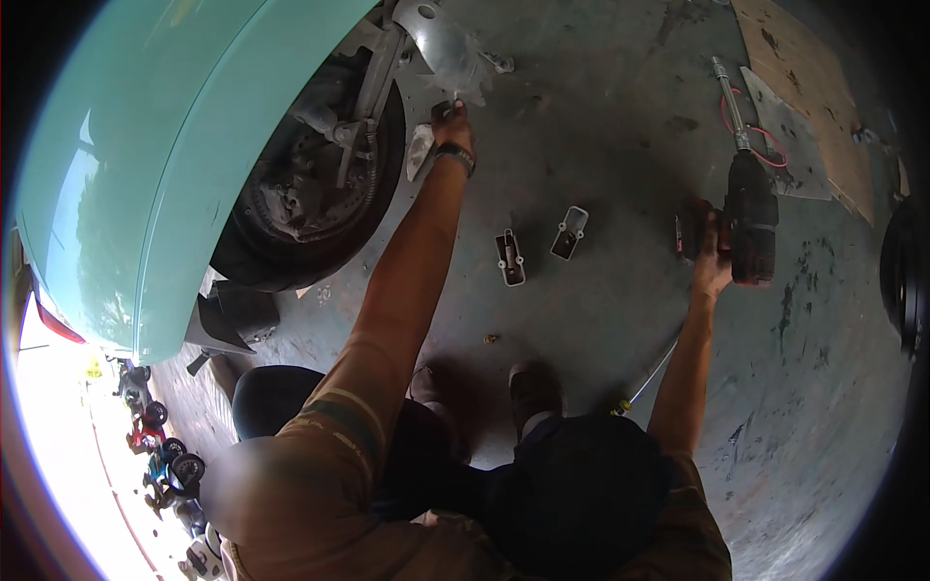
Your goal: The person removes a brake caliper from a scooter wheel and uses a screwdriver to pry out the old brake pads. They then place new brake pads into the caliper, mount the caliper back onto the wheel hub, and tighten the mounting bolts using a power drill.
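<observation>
Left arm reaching forward, nearly straight; left grip by the near edge of a silver part, too dark to tell whether closed. Right arm outstretched, right grip wrapped round the drill, long tip forward.

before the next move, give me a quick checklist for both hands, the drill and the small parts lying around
1. Right hand has a grip on the drill: ok
2. Left hand has a secure hold: cannot tell, too small and dark up there
3. Long shaft in line with the drill: ok
4. Red loop free of the shaft: cannot tell, it shows on both sides
5. Two metal housings apart from each other: ok
6. Brass-coloured piece off the floor: not ok
</observation>
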The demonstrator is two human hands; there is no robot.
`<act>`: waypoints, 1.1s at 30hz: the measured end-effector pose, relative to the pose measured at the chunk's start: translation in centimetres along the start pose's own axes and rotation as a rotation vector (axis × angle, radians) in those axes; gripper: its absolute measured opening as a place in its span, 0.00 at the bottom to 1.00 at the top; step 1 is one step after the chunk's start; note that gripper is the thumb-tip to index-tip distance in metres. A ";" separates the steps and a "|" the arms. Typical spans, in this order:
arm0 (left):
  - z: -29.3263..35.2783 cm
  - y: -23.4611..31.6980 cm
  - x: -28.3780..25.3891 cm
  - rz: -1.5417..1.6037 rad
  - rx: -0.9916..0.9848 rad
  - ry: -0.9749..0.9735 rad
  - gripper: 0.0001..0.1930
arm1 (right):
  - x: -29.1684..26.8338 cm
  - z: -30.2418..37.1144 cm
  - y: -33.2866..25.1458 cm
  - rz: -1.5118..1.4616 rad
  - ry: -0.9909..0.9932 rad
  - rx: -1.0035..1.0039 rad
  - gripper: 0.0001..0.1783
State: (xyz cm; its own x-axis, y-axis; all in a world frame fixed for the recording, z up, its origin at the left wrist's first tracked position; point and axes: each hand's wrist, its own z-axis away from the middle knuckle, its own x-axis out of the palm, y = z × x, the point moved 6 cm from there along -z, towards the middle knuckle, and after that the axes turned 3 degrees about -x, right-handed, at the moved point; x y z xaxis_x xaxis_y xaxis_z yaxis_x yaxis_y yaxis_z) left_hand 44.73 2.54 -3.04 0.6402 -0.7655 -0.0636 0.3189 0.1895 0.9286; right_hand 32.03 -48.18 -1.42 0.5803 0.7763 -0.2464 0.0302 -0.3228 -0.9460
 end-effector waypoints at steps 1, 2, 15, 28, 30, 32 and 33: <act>0.3 -0.8 -0.5 -0.003 0.008 -0.005 0.21 | -0.1 0.3 -0.6 0.001 0.051 -0.045 0.24; 1.5 -0.7 -1.5 -0.078 0.182 0.091 0.18 | -0.3 0.9 -0.6 -0.001 0.062 -0.040 0.24; 19.6 14.1 -8.6 -1.037 0.809 0.604 0.23 | 6.5 19.5 -5.1 0.380 -0.264 -0.356 0.19; 18.3 21.9 -11.1 -1.332 0.927 0.472 0.25 | 11.4 13.3 -5.6 0.706 -0.627 -0.372 0.14; 17.6 21.6 -11.7 -1.326 0.964 0.471 0.26 | 11.2 12.7 -6.0 0.676 -0.615 -0.380 0.14; 18.1 21.8 -11.4 -1.270 1.178 0.441 0.23 | 10.6 12.3 -6.4 0.651 -0.602 -0.388 0.14; 18.1 21.9 -11.6 -1.267 1.163 0.443 0.23 | 10.2 12.1 -6.4 0.626 -0.598 -0.360 0.13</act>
State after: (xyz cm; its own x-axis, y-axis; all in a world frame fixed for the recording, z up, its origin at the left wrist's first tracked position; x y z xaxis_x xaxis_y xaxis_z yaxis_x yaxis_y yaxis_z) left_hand 31.62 4.45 24.63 0.6038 0.1622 -0.7805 0.2338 -0.9721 -0.0212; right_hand 27.87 -31.63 -0.40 0.0646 0.5217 -0.8506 0.1617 -0.8466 -0.5070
